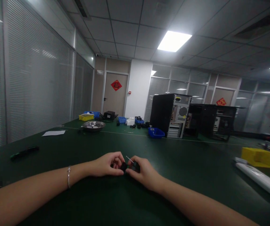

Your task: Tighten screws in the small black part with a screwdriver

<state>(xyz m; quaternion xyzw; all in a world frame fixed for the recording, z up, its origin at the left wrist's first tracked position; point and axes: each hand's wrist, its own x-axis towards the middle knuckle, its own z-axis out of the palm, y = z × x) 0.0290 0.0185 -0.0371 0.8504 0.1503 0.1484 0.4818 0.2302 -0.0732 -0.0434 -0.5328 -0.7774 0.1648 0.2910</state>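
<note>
My left hand (108, 164) is closed on a small black part (123, 166), pinched between thumb and fingers above the green table. Close against it, my right hand (144, 172) has its fingers curled round a small dark object (136, 167). A thin, light-coloured metal piece (129, 159) sticks out up and to the left from the right fingers. The two hands nearly touch at their fingertips. What exactly the small dark parts are cannot be made out.
The green table (90, 201) bears a green-and-black tool (24, 153), white paper (53, 133), a metal dish (93, 126), a blue bin (156, 132), a computer case (163, 114), a yellow box (259, 157) and a long white device (259, 179) at the right.
</note>
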